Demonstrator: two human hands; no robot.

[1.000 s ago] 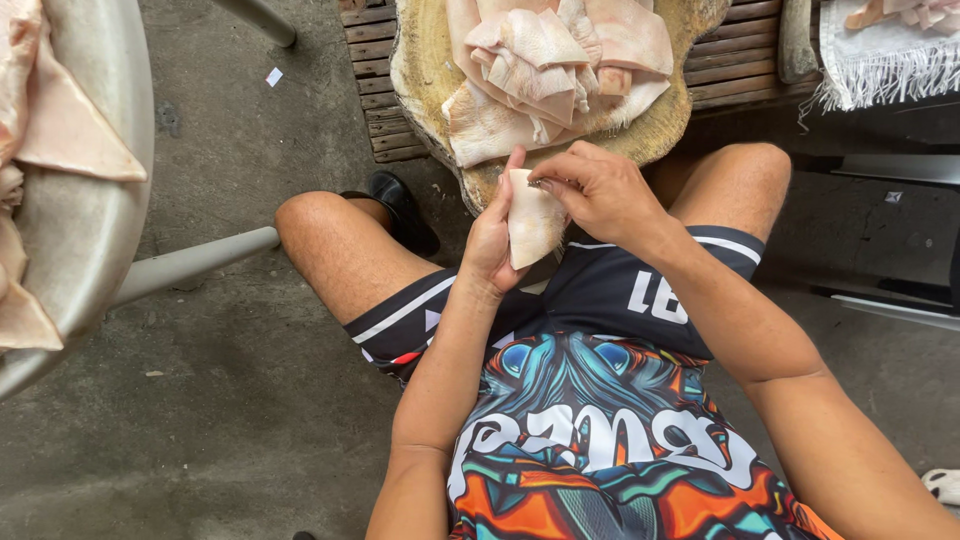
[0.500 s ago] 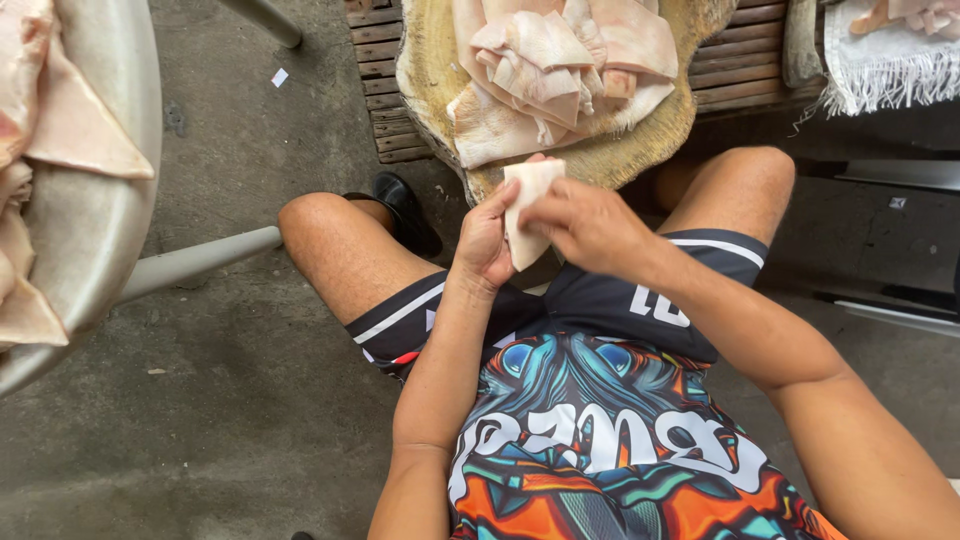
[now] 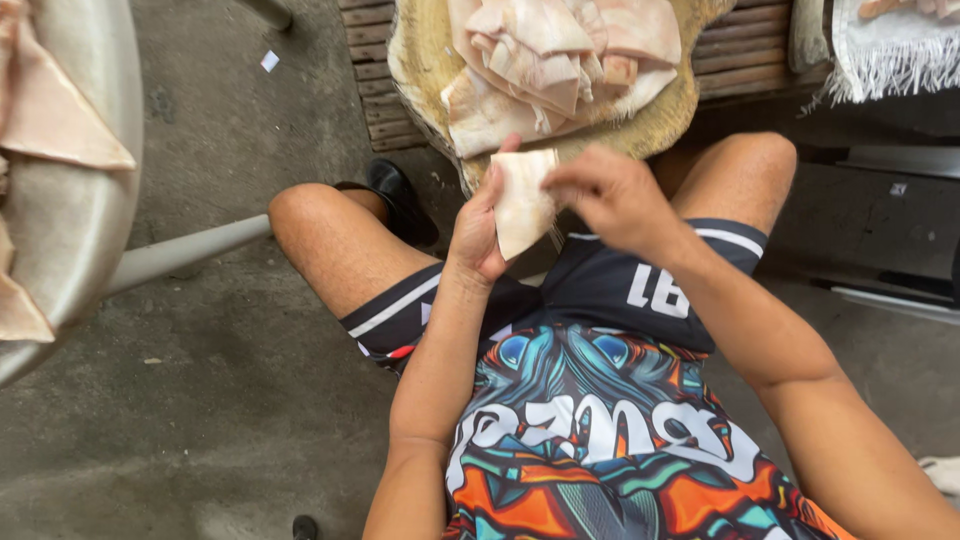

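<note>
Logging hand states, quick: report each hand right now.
Left hand: closed on the pale flat piece, fingers behind it.
Right hand: fingers pinching the same piece's upper right edge.

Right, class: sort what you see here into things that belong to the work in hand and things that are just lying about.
In use:
- left hand, holding the pale flat piece
- right hand, fingers at that piece's edge
- heap of similar pieces on the round woven tray

Lying about:
- fringed white cloth
- black shoe
- scrap of paper on the concrete floor
</note>
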